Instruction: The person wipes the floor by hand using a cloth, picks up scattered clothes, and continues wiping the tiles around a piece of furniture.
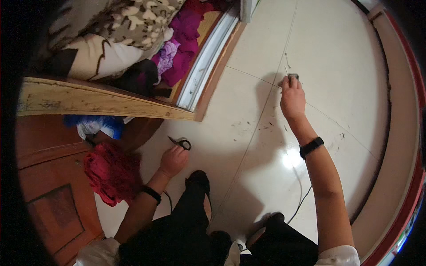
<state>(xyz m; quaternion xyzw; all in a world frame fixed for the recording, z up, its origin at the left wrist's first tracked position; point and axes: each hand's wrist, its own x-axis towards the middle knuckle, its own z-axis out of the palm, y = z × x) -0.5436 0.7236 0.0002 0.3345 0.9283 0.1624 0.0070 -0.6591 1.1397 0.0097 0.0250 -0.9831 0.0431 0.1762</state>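
A pair of scissors (181,142) with black handles is in my left hand (174,160), low over the tiled floor; the fingers close at the handle loop and the blades point away to the left. Farther out on the right, my right hand (293,98) reaches down to the floor. Its fingers are closed on a small dark object (293,76), mostly hidden by the fingertips, so its kind does not show. Just beyond lies a thin dark sliver (287,60).
Dark crumbs (266,127) are scattered on the pale tiles (248,88). A red cloth bundle (111,173) lies left of my left hand, beside a brown wooden cabinet (53,186). A wooden ledge (111,103) borders heaped clothes and blankets (137,22). A cable (302,201) runs near my right foot.
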